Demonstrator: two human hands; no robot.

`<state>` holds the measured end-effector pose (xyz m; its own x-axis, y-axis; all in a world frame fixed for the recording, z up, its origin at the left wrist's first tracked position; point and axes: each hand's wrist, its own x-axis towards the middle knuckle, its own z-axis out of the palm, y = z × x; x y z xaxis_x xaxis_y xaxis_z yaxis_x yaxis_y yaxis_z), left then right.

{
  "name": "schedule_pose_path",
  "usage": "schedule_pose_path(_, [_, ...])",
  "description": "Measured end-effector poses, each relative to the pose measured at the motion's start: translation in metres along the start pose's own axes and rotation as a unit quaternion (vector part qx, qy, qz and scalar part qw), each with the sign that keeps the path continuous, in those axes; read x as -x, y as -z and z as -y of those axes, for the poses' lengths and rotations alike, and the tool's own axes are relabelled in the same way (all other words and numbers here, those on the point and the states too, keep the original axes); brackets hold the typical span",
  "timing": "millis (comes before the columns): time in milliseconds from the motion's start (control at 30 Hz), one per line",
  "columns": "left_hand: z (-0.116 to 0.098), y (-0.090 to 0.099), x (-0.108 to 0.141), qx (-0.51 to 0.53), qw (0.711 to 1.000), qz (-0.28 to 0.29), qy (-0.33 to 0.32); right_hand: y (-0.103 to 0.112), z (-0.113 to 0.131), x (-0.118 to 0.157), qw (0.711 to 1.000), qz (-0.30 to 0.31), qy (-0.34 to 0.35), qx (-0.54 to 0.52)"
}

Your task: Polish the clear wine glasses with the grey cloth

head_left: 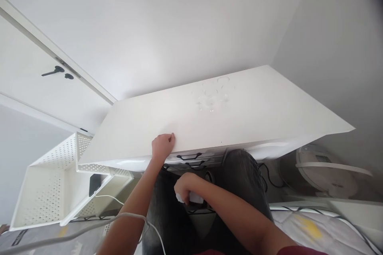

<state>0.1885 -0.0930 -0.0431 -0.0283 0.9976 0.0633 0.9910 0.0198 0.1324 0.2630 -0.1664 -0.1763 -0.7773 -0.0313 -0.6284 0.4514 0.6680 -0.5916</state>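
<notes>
My left hand (pixel 163 144) rests in a loose fist at the front edge of a white cabinet top (pixel 143 119), with nothing seen in it. Lower down, between my knees, my right hand (pixel 184 187) is closed around a soft white piece that looks like a tissue (pixel 179 198); part of it is hidden by the fingers. Several clear drinking glasses (pixel 211 97) stand together on the cabinet, beyond my hands. Below the front edge, dark drawer handles (pixel 189 156) show between my left hand and my right knee.
White perforated baskets (pixel 44 191) stand at the left, with a dark phone (pixel 95 184) and a white cable (pixel 128 215) near my left forearm. A round grey appliance (pixel 323 175) sits on the right. Patterned bedding (pixel 299 223) lies behind; a door (pixel 36 51) is at upper left.
</notes>
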Motion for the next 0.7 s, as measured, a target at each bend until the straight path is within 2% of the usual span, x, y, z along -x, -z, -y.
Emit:
schedule_pose_path(167, [0.0015,-0.0014,0.0013,0.006,1.000,-0.007,0.002,0.0030,0.0007,0.0071,0.999,0.002,-0.035,0.010])
schedule_pose_path(333, [0.0030,-0.0033,0.0025,0.022,1.000,-0.019,0.009,0.0031,0.0012,0.0052,0.997,-0.022,-0.075,0.027])
schedule_pose_path(567, [0.0034,-0.0048,0.0021,0.034,0.999,-0.036,0.010,0.0033,-0.0003,0.0030,0.996,-0.060,-0.067,0.007])
schedule_pose_path(700, [0.0062,-0.0083,0.0004,0.055,0.997,-0.051,0.013,0.0051,-0.0052,0.0005,0.997,-0.050,-0.056,-0.015])
